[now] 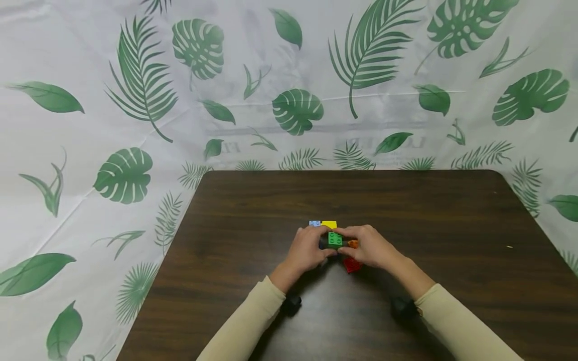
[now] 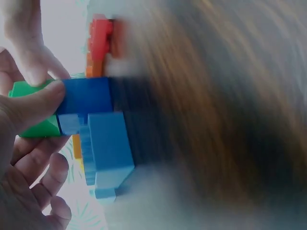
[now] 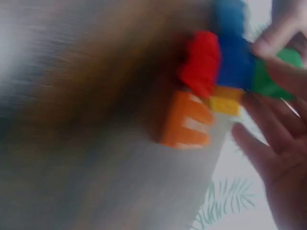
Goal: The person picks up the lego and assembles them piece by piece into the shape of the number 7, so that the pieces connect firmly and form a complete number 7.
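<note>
Over the middle of the table, a green toy building brick [image 1: 335, 239] shows its studs upward between both hands. My left hand [image 1: 307, 248] pinches it from the left, its thumb laid along the side in the left wrist view. From the other side my right hand [image 1: 370, 244] grips the same brick with thumb and fingers. Against the green brick's underside is a dark blue brick [image 2: 86, 96]. Around that stand a lighter blue brick [image 2: 112, 143], a red brick [image 1: 352, 264], a yellow brick [image 1: 329, 224] and an orange brick [image 3: 187, 120] with a white mark. Fingers hide part of the cluster.
The dark wood-grain table [image 1: 253, 200] has rounded far corners. Behind it hangs a white cloth [image 1: 253, 40] printed with green leaves. A small pale speck [image 1: 509, 246] lies on the right of the table. Dark wrist devices [image 1: 292, 304] sit under the sleeves.
</note>
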A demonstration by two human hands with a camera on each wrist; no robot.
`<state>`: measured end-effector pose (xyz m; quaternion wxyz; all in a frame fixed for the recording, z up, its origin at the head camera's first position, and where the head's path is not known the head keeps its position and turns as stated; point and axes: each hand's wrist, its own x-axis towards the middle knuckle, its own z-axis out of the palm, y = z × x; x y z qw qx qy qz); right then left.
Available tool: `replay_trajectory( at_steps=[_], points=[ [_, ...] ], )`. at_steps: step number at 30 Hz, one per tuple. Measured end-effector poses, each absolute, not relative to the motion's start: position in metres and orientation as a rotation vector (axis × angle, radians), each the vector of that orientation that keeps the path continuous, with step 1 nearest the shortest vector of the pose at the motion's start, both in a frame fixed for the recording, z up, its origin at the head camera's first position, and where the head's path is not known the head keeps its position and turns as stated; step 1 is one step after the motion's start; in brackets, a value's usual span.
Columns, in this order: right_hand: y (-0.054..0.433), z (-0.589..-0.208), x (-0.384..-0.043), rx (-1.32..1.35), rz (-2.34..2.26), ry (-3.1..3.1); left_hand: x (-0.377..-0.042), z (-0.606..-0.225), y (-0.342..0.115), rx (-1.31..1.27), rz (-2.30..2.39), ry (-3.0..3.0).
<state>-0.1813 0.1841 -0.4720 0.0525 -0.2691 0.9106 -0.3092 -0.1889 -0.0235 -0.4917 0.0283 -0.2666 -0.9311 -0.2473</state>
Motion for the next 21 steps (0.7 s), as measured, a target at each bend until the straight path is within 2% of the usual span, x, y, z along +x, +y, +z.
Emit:
replay_trajectory(
  at_steps=[6, 13, 21],
  points=[
    [0.190, -0.465, -0.200, -0.778, -0.760, 2.838, -0.191, -0.489, -0.021, -0.877, -0.597, -2.872],
    [0.184, -0.491, -0.217, -0.881, -0.775, 2.841, -0.192, -0.489, -0.021, -0.896, -0.527, -2.852],
    [0.179, -0.504, -0.222, -0.871, -0.782, 2.895, -0.193, -0.486, -0.023, -0.912, -0.585, -2.894]
  ],
)
